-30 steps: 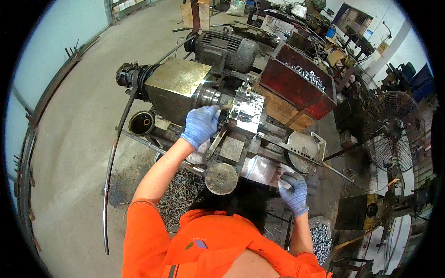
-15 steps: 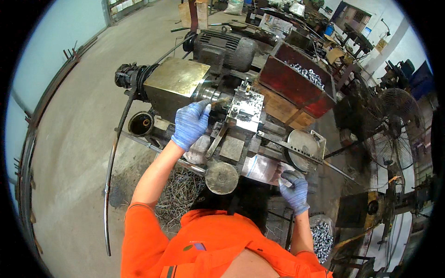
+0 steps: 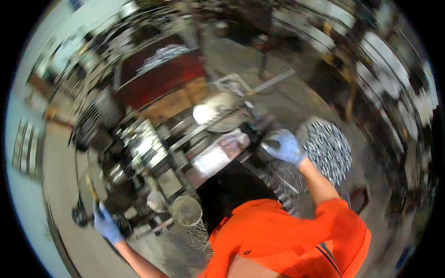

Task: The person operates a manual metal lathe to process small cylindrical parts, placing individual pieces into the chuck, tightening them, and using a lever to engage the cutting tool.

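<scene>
My left hand (image 3: 107, 224), in a blue glove, is at the lower left beside the lathe-like machine. Its fingers are closed on a thin yellowish-brown stick (image 3: 91, 186), whose exact kind is blurred. On the right, my right hand (image 3: 286, 148) is gloved too and hovers between the machine and a round container of small shiny metal parts (image 3: 328, 150). Its thumb and fingers curve apart, and I see nothing clear between them. The machine's metal tool slide (image 3: 147, 146) lies between my hands, with a round handwheel (image 3: 187, 211) on its near side.
A red bin (image 3: 160, 76) holding metal parts stands behind the machine on a wooden support (image 3: 178, 99). A motor (image 3: 97, 116) is at the left. A printed sheet (image 3: 220, 155) lies on the machine's near right, and metal shavings (image 3: 194, 236) cover the floor below.
The view has swung to the right, blurring the scene. My left hand has left the spindle area with the stick. My right hand has moved off the printed sheet toward the parts container.
</scene>
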Action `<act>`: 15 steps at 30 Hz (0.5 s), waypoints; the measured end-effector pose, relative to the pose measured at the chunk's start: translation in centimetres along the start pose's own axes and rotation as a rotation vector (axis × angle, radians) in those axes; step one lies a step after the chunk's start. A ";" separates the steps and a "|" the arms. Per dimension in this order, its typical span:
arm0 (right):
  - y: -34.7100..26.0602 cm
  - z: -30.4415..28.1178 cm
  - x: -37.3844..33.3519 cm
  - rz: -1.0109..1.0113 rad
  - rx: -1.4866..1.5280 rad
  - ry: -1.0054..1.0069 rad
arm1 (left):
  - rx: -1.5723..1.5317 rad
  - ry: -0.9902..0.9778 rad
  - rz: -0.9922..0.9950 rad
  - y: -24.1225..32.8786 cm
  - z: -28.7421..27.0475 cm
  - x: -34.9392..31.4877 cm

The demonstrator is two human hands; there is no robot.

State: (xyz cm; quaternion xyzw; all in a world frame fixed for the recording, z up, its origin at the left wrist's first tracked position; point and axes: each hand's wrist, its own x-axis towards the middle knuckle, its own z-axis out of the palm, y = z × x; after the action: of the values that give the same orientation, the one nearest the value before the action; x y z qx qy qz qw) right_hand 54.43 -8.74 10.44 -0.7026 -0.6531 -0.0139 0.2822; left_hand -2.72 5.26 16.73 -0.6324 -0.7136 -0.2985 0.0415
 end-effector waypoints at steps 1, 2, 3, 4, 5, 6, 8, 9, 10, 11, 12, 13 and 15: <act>1.1 0.0 -1.1 0.071 0.001 0.010 | -0.089 0.038 0.094 -0.9 0.6 0.4; 2.0 -1.0 -1.8 0.175 0.011 -0.029 | -0.068 0.039 0.101 -1.5 1.0 0.3; 3.0 -1.6 -2.1 0.255 0.048 -0.084 | -0.017 0.053 0.088 -1.6 0.1 0.2; 4.4 -2.4 -2.8 0.409 0.113 -0.081 | 0.101 0.072 0.044 0.2 -1.5 -0.7; 6.1 -3.9 -3.6 0.568 0.143 -0.060 | 0.084 0.061 -0.036 0.1 -0.7 -1.0; 10.5 -3.7 -5.2 0.644 0.281 0.117 | 0.091 0.061 -0.114 0.3 -1.2 -1.6; 18.2 -5.5 -9.5 0.838 0.238 0.270 | -0.238 0.206 -0.194 -1.8 0.1 -2.3; 20.3 -6.4 -10.8 0.946 0.081 0.215 | -0.457 0.389 -0.168 -1.4 0.5 -3.9; 20.9 -7.1 -11.8 1.028 0.006 0.182 | -0.379 0.320 -0.159 0.1 -0.1 -5.4; 21.0 -7.6 -12.2 1.102 -0.070 0.145 | -0.300 0.255 -0.154 2.1 -1.1 -6.9; 21.1 -7.5 -12.1 1.137 -0.140 0.048 | -0.221 0.193 -0.150 3.1 -1.6 -7.8; 22.5 -6.7 -13.1 1.156 -0.147 -0.034 | -0.208 0.162 -0.132 2.4 -1.3 -7.8; 24.0 -4.5 -14.0 1.146 -0.062 -0.127 | -0.180 0.102 -0.100 -0.1 -0.5 -8.2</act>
State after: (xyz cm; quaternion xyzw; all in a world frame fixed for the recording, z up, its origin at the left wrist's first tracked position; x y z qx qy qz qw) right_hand 76.17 -23.06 -0.26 -0.9517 -0.1830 0.1641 0.1842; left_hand -1.33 -2.20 13.50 -0.5812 -0.7116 -0.3948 0.0056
